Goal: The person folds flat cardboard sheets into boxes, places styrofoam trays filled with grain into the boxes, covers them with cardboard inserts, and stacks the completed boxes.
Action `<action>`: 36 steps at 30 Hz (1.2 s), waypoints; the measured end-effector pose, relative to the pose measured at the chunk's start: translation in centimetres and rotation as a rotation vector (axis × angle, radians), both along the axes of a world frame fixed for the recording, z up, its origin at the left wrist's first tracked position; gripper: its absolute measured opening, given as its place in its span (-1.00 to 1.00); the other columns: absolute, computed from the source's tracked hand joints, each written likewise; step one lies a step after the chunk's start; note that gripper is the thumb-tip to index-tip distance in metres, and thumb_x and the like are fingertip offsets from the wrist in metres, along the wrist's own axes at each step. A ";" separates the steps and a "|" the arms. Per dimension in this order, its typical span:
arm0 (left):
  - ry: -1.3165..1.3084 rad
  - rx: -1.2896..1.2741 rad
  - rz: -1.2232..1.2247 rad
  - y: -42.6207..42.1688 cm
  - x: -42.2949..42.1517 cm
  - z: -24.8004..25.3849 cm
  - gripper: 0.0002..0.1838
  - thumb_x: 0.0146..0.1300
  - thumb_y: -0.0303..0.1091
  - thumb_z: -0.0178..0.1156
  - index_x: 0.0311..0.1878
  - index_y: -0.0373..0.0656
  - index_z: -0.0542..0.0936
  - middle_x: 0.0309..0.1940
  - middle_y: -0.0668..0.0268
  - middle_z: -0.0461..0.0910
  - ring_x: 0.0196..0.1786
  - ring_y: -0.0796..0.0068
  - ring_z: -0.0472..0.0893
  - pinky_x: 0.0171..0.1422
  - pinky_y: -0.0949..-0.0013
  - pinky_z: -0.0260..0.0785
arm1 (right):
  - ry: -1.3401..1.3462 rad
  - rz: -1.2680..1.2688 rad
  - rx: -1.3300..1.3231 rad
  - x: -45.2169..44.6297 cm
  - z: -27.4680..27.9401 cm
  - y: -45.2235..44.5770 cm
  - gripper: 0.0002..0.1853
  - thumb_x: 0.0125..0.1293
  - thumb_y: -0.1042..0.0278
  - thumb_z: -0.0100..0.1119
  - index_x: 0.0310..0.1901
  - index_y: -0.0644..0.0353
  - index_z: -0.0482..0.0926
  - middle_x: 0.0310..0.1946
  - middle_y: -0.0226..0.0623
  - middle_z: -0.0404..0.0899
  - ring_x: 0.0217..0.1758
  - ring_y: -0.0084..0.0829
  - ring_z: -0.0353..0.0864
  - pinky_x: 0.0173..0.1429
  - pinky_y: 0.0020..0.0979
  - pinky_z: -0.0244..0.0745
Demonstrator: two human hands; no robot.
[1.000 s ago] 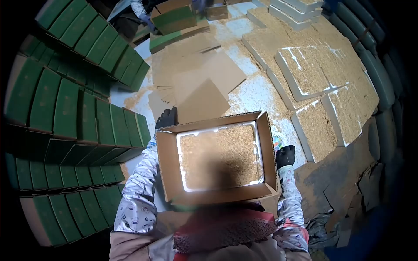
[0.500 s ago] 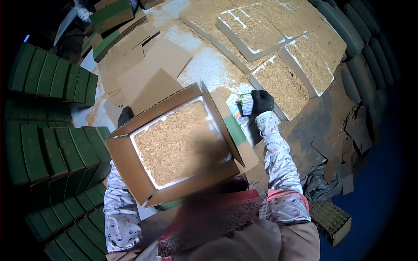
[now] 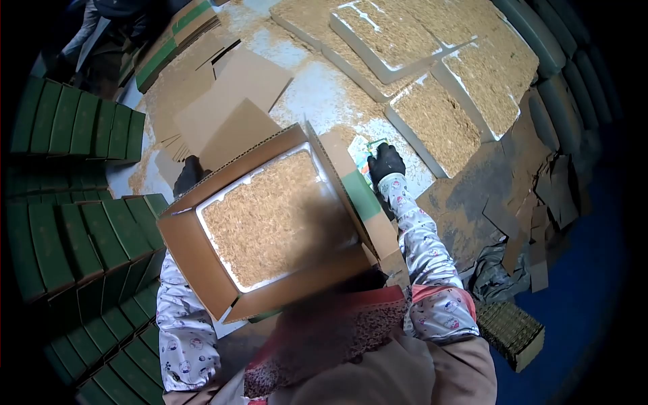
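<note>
An open cardboard box [image 3: 196, 253] with green on its outside stands tilted in front of my body. Inside it lies a white-rimmed tray filled with tan, shavings-like material [image 3: 263, 216]. My left hand [image 3: 190, 177], in a black glove, grips the box's far left corner; its fingertips are partly hidden behind the wall. Just past the right side of the box, my right hand [image 3: 387, 163], also black-gloved, is closed over small printed packets [image 3: 361, 150] on the table, with a green-edged piece showing beyond its fingers.
Flat cardboard sheets [image 3: 236, 88] lie beyond the box. Filled white trays [image 3: 435, 125] cover the far right of the table [image 3: 310, 94]. Green boxes [image 3: 47, 250] are stacked at left. Another person's sleeve [image 3: 84, 30] shows at upper left. Grey sacks [image 3: 533, 34] line the right.
The view has swung right, and the box now appears turned. My right hand left the box's right side, took hold of small packets, then moved slightly left and down with them. My left hand stayed at the box.
</note>
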State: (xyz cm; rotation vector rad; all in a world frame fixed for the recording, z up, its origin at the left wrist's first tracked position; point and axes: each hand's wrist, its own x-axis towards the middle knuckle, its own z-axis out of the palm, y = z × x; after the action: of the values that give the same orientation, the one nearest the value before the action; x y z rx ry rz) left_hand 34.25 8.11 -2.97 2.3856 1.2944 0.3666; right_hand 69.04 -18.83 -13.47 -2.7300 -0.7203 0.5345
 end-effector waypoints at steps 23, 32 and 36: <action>0.228 0.654 -1.053 -15.7 1.2 15.4 -0.79 -0.17 -0.34 0.12 -0.36 -0.01 0.46 -0.42 0.35 0.42 -0.40 0.47 0.47 -0.43 0.44 0.31 | -0.032 -0.185 1.005 1.7 4.7 -0.4 -0.87 -0.08 0.38 0.13 -0.46 0.18 0.45 -0.47 -0.27 0.46 -0.48 -0.27 0.45 -0.35 -0.38 0.37; 0.567 0.018 -1.071 -16.5 1.3 11.9 -0.75 0.03 -0.36 -0.06 -0.18 -0.01 0.47 -0.32 0.36 0.47 -0.23 0.39 0.52 -0.05 0.26 0.34 | -0.405 1.356 0.168 -11.1 22.0 1.3 -0.95 0.00 0.37 -0.05 -0.48 0.12 0.38 -0.36 -0.28 0.41 -0.34 -0.34 0.45 -0.43 -0.35 0.35; 0.496 0.149 -0.941 -12.9 -1.7 18.4 -0.44 -0.25 0.00 0.23 -0.06 0.12 0.44 -0.09 0.42 0.45 0.13 0.25 0.31 0.27 -0.20 -0.28 | -0.349 1.395 0.619 -5.4 24.8 0.0 -0.62 -0.06 0.48 0.00 -0.10 0.20 0.40 -0.04 -0.10 0.39 0.07 -0.14 0.34 0.12 -0.20 0.22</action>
State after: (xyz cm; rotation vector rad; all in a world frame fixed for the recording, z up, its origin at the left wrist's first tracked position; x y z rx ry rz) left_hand 32.55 -4.79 15.45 2.9838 0.1612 -0.4408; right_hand 63.69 -18.87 11.32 -1.4052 -2.3459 -0.0078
